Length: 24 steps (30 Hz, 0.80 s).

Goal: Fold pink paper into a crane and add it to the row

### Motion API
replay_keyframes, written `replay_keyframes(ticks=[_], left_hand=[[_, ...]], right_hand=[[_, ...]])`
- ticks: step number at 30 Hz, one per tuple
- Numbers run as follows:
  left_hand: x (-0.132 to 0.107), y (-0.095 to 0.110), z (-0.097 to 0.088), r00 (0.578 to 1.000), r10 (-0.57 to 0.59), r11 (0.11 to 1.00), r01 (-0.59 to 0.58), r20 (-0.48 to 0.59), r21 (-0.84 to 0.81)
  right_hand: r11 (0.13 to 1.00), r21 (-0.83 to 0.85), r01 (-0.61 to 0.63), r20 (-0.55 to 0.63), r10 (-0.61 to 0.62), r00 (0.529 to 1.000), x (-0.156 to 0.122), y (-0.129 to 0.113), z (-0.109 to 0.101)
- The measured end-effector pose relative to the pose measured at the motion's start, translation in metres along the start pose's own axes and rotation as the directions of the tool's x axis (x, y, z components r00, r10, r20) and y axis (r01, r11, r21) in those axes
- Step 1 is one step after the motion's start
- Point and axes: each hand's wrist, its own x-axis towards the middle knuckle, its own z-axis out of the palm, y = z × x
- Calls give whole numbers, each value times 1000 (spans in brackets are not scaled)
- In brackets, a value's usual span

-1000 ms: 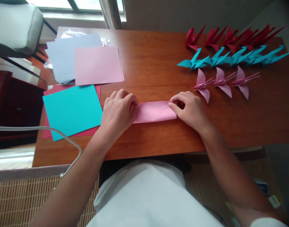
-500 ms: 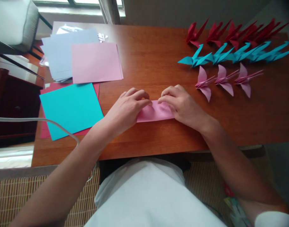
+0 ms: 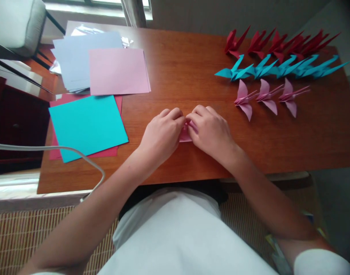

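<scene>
A strip of folded pink paper (image 3: 185, 136) lies on the wooden table in front of me, mostly covered by my hands. My left hand (image 3: 165, 128) is closed over its left part, fingers curled and pinching near the far edge. From the other side my right hand (image 3: 208, 128) pinches the paper too, thumb and index finger close together. The fingertips of both hands nearly meet at the strip's middle. How the paper is folded beneath the fingers is hidden.
Back right on the table (image 3: 175, 76) stand rows of folded cranes: red (image 3: 258, 44), blue (image 3: 236, 71) and pink (image 3: 243, 100). To the left lie pink sheets (image 3: 119, 71), grey-blue sheets (image 3: 72, 61), turquoise sheets (image 3: 89, 128) and red sheets (image 3: 112, 152). A white cable (image 3: 68, 148) crosses the left edge.
Both hands have moved inward along the pink paper, so their fingertips now almost touch and less of the strip shows. The camera view has shifted slightly.
</scene>
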Motion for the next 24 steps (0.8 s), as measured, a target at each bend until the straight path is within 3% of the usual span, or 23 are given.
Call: replay_keyframes(ticks=[5,9,15,24], left_hand=[[-7,18,6,995,-90,993,93,-46,68],[-11,27,8,990,-128,985,134,-65,106],[-21,34,13,989,-95,984,110,-117,136],[-21,33,9,995,-57,984,71,-83,164]], right_hand=[[984,-59,-167,-34,165,986,-11,-22,10],[965,-113,-235,-93,226,970,-22,-35,17],[970,-139,-199,-155,177,972,-36,-36,26],[979,-138,-152,-142,132,981,-39,-27,25]])
